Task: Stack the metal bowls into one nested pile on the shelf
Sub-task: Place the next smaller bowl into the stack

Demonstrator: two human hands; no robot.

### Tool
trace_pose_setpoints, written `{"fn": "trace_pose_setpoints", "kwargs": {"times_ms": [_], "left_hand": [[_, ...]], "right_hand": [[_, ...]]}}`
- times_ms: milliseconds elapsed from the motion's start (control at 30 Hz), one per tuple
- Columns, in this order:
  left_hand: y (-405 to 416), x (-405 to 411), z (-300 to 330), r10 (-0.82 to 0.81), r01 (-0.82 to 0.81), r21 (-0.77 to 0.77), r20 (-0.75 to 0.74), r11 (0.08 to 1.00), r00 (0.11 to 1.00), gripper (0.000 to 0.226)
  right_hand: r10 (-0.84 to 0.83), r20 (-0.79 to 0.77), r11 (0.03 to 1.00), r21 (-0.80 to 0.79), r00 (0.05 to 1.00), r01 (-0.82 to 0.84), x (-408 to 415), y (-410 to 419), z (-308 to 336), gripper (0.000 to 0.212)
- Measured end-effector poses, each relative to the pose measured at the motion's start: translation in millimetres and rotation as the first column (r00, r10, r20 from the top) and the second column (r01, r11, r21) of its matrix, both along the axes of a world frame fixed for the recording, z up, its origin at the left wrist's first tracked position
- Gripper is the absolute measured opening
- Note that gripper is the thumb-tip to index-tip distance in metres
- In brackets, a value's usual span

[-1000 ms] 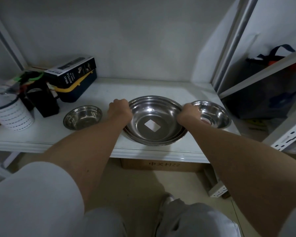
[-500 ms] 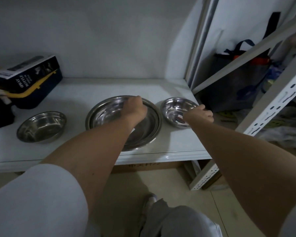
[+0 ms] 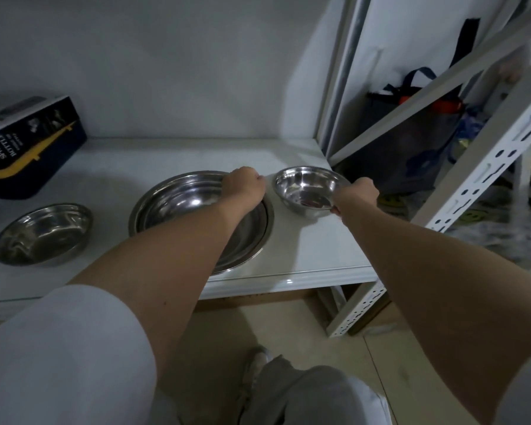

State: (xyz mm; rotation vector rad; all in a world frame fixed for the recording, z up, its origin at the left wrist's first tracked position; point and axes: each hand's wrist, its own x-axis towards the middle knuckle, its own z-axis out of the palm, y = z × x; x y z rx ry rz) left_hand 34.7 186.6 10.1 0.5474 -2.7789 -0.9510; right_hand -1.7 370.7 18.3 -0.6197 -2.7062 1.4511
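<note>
Pile: the large bowls (image 3: pixel 196 210) sit nested at mid-shelf, near the front edge; at least two rims show at the lower right, one inside the other.
Right bowl: a small bowl (image 3: pixel 308 188) lies just right of the pile, apart from it, at the right end of the shelf; it looks tilted, with a shadow under its near side, though whether it is clear of the shelf cannot be told.
Left bowl: another bowl (image 3: pixel 42 233) rests well left of the pile, untouched.
Right hand: the right hand (image 3: pixel 357 196) has its grip closed on the near-right rim of the small bowl, fingers curled over the edge.
Left hand: the left hand (image 3: pixel 246 187) lies on the far-right rim of the pile, fingers curled; whether it pinches the rim or only steadies it cannot be told.
Step in hand: judged as pick-up of the small bowl, with the pile held steady to receive it.
Progress: judged partway; two bowls are not yet nested.
Next move: likely lift the small bowl clear of the shelf, carry it left over the pile, level it, centre it and lower it in.
Caution: the left forearm crosses the pile's opening and would need to clear first; a one-sided rim hold lets the bowl tip.
Shelf: the white shelf (image 3: pixel 304 256) has bare surface between pile and small bowl.
Surroundings: a dark box (image 3: pixel 28 139) stands at the far left, a dark bag (image 3: pixel 411 142) beyond the shelf frame at right.
</note>
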Motion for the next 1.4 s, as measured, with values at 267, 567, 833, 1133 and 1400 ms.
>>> {"fn": "trace_pose_setpoints", "kwargs": {"times_ms": [267,567,833,1133,1400], "left_hand": [[-30,21,65,0.255,-0.239,0.144,-0.109,0.96,0.961,0.038],[-130,86,34,0.399,-0.4,0.012,0.036,0.916,0.916,0.024],[-118,96,1,0.34,-0.333,-0.067,0.145,0.94,0.929,0.01],[-117,96,-5,0.32,-0.286,-0.236,0.117,0.929,0.94,0.017],[-145,111,11,0.358,-0.346,-0.186,0.037,0.92,0.933,0.031]], "right_hand": [[0.182,-0.16,0.981,-0.036,0.97,-0.19,24,-60,57,0.013],[0.446,-0.035,0.887,0.147,0.894,-0.437,63,-150,32,0.024],[0.477,0.108,0.821,0.3,0.873,-0.486,67,-133,-4,0.014],[0.503,0.169,0.666,0.549,0.848,-0.505,75,-140,-2,0.043],[0.693,-0.002,0.601,0.555,0.721,-0.576,90,-191,18,0.037]]}}
